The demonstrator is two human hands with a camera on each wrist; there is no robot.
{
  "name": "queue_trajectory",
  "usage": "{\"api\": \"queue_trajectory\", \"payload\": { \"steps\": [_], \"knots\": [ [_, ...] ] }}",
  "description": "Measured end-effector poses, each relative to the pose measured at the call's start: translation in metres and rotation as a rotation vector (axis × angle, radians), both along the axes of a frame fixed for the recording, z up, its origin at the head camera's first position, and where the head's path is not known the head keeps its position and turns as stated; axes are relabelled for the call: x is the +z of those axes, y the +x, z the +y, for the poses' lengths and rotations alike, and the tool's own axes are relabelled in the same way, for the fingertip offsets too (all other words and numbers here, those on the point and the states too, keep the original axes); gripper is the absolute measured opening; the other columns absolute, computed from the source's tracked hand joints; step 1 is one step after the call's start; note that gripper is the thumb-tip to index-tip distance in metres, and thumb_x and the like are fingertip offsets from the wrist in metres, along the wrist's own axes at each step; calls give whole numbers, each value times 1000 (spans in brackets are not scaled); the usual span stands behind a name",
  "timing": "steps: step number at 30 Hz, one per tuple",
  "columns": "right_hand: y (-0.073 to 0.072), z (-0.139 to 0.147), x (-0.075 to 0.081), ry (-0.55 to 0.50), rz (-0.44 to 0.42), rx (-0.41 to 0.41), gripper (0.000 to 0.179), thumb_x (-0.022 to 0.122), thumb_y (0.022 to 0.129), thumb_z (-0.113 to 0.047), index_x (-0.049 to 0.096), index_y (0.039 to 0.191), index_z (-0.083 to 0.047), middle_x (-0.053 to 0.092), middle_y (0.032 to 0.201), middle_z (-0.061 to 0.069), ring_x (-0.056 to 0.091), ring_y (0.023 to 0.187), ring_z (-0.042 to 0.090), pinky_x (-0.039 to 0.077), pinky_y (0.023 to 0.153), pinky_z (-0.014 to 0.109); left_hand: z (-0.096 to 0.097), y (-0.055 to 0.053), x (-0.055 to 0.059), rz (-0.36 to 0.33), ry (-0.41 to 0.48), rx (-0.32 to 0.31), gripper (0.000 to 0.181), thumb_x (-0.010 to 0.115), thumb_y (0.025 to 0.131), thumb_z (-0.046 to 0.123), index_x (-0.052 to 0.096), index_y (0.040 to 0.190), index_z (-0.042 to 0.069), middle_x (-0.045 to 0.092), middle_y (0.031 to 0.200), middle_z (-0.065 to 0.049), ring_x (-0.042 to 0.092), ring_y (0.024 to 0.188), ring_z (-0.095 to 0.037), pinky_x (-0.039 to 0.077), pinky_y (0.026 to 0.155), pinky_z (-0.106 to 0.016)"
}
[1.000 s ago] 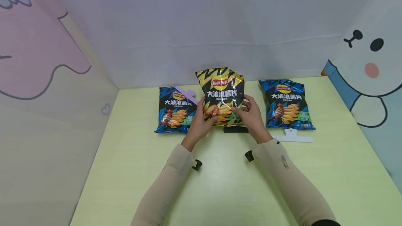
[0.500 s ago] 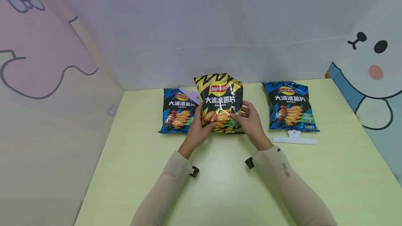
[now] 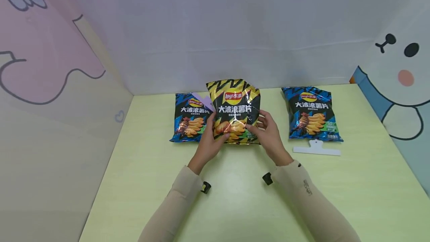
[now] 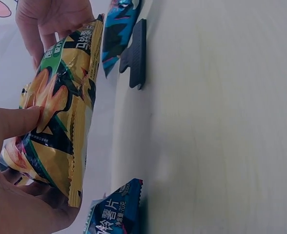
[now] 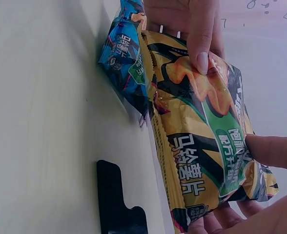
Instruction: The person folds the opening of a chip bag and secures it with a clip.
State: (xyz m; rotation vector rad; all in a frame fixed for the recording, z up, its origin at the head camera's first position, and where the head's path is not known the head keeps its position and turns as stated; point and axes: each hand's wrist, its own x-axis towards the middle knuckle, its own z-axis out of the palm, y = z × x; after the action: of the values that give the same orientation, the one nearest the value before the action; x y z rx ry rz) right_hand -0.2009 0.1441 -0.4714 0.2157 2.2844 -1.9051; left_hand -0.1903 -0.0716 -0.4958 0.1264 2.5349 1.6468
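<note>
A yellow-and-black bag of potato chips (image 3: 235,111) is held up by both hands at the middle of the table's far side, its printed front toward me. My left hand (image 3: 209,143) grips its lower left side, thumb (image 4: 16,121) on the front and fingers behind. On the lower right side my right hand (image 3: 268,133) holds it likewise, with its thumb (image 5: 275,151) pressed to the front. In the left wrist view the bag's bottom seam hangs above the table. A black bag clip (image 5: 115,200) lies on the tabletop below it, hidden in the head view.
Left of the hands lies a blue chip bag (image 3: 188,118), a purple clip (image 3: 204,101) at its upper right corner. Another blue bag (image 3: 312,115) lies at right, with a white clip (image 3: 317,149) in front. A cloth-like backdrop (image 3: 235,29) stands behind the table (image 3: 235,197).
Both hands have lowered the yellow bag slightly, and it now covers the black clip in the head view. The head view has shifted a little; the grips look the same.
</note>
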Motion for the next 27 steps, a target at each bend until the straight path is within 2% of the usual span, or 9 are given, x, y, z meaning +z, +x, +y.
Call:
{"api": "queue_trajectory", "payload": {
  "steps": [9, 14, 20, 27],
  "knots": [
    [5, 0, -4, 2, -23, 5, 69, 68, 96, -15, 32, 155, -15, 50, 149, 14, 51, 127, 31, 50, 96, 33, -1, 4, -3, -28, -17, 14, 86, 70, 95, 35, 14, 160, 33, 35, 162, -12, 37, 149, -35, 31, 121, -59],
    [9, -1, -5, -7, -16, 5, 69, 68, 96, -15, 32, 155, -15, 50, 149, 14, 51, 126, 31, 49, 93, 29, -3, 7, -5, -26, -20, 14, 87, 71, 94, 37, 15, 160, 33, 37, 161, -13, 39, 148, -35, 32, 121, -58],
    [14, -3, -6, -7, -24, 0, 69, 69, 96, -14, 33, 155, -14, 51, 148, 15, 51, 125, 30, 49, 87, 21, -2, 11, -10, -45, -21, 33, 86, 69, 93, 48, 16, 160, 34, 39, 160, -11, 43, 145, -34, 33, 120, -59],
    [19, -4, -9, -2, -25, 2, 69, 70, 95, -13, 34, 154, -14, 52, 147, 15, 53, 125, 30, 49, 89, 22, -3, 16, -14, -44, -15, 51, 83, 66, 94, 50, 20, 160, 29, 39, 160, -8, 43, 145, -33, 33, 121, -57]
  ]
}}
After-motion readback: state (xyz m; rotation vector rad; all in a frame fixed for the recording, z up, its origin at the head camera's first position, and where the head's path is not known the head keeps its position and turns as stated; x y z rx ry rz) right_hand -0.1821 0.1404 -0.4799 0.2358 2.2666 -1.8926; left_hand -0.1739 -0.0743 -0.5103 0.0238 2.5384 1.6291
